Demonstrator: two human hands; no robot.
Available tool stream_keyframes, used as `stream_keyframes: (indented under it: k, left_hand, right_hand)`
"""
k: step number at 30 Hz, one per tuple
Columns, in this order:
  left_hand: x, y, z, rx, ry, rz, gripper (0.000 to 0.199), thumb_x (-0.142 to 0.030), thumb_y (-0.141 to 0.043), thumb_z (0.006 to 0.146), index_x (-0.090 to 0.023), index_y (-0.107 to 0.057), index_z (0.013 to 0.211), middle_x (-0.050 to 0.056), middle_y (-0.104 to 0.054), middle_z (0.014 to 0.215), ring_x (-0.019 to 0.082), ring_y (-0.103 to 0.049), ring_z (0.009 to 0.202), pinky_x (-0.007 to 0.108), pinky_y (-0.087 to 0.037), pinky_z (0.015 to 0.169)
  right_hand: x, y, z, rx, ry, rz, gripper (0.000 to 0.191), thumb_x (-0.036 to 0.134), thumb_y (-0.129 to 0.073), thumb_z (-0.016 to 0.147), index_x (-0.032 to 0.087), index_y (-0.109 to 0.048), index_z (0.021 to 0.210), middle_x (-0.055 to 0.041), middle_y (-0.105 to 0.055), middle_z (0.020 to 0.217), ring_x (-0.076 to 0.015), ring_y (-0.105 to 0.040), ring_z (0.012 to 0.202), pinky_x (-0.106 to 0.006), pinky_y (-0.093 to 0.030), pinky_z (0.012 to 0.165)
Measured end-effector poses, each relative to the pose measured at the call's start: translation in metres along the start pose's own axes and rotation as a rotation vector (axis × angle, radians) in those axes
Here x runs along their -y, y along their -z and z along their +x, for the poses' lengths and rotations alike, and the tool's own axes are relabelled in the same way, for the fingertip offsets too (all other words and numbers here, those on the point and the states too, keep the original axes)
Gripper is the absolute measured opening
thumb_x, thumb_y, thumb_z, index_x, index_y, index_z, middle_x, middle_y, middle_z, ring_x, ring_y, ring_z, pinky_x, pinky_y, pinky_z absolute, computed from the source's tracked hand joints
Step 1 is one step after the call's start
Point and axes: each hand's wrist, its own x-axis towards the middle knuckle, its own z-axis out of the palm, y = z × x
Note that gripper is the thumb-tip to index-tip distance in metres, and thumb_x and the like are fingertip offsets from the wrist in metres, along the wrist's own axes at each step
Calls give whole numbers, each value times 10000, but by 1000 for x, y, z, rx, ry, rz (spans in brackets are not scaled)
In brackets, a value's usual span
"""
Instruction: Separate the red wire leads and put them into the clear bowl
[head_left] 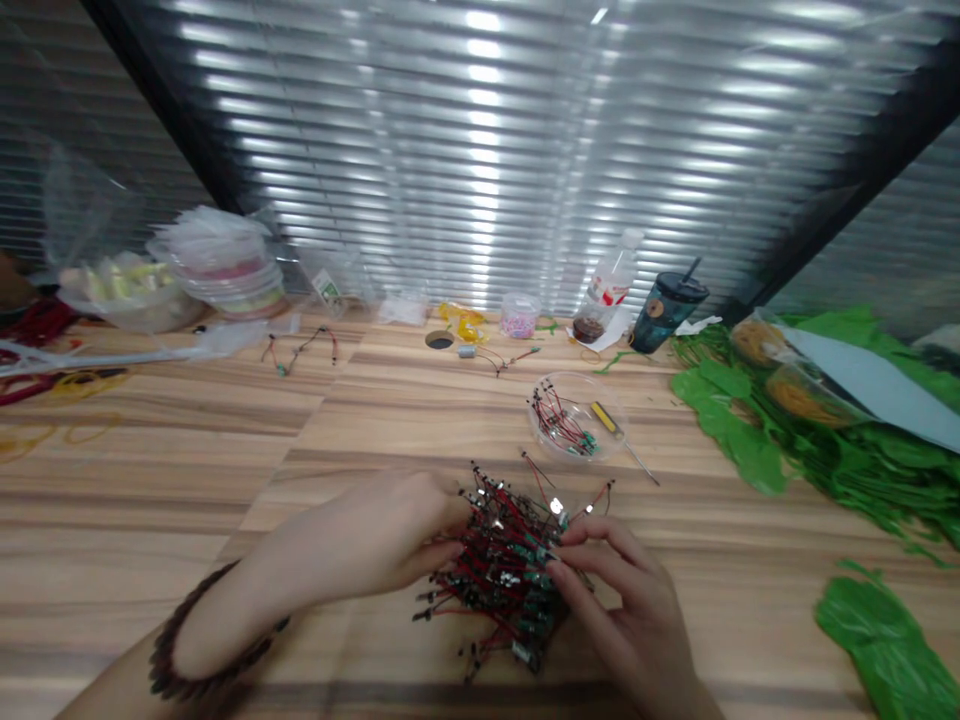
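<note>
Left hand: the left hand [367, 530] reaches in from the lower left, nearly closed, its fingers curled against the left side of the wire bunch; a dark wooden bead bracelet [202, 630] circles the wrist.

Right hand: the right hand [622, 610] comes from the lower right, partly closed, its fingertips [570, 535] pinching the bunch's right edge; exactly which wire they hold is too small to tell.

Wire bunch: a tangled heap of small green circuit boards with red and black wires [502, 570] lies on the counter between the hands, touching both.

Just ahead of the hands: a round clear plastic bowl [559, 430] holds more red-wired green boards; a yellow-handled screwdriver [606, 420] rests against its right side, its thin metal shaft pointing toward the right hand.

Farther ahead: on the light wood-grain counter [360, 420] stand a clear plastic bottle [611, 285], a dark teal tumbler with a straw [666, 310] and a small clear tub of pink pieces [519, 315].

To the right: crinkled green sheets [750, 430] spread along the counter; one loose green piece [885, 640] lies nearer.

To the left: a stack of clear plastic containers [225, 265] sits far ahead; thin wired parts [300, 350] lie before it.
</note>
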Motion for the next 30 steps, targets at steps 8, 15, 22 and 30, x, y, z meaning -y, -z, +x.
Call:
stream_keyframes:
  k: [8,15,22,30]
  left_hand:
    - [13,-1,12,-151,157,-181,321,-390,-560,803,-250,-542,1091,-23,-572,1113,81,-527,1011,165,-399,859]
    - [6,11,15,18,80,-383,287,-390,-461,870,-227,-651,1010,-6,-654,968,46,-577,862,121,-420,765]
    - [8,10,14,7,86,-387,349,-457,-484,844,-203,-661,1004,18,-656,911,50,-555,791,132,-437,736]
    - [18,1,24,-293,157,-552,520,-472,-518,817,-216,-422,1260,14,-596,958,17,-515,698,131,-457,661]
  right_hand:
    - [-17,1,-2,-73,-292,209,120,237,-629,823,235,-734,765,-53,-630,870,-158,-624,825,-236,-511,736]
    - [-24,0,-1,-77,-345,278,162,263,-616,825,209,-725,717,-63,-628,829,-158,-627,777,-229,-516,683]
    - [-20,7,-2,-37,-225,299,57,177,-685,739,220,-722,732,-44,-699,806,-171,-674,796,-237,-541,730]
    - [-33,36,37,-138,-124,125,89,200,-700,759,242,-740,827,-44,-733,862,-191,-683,852,-302,-550,783]
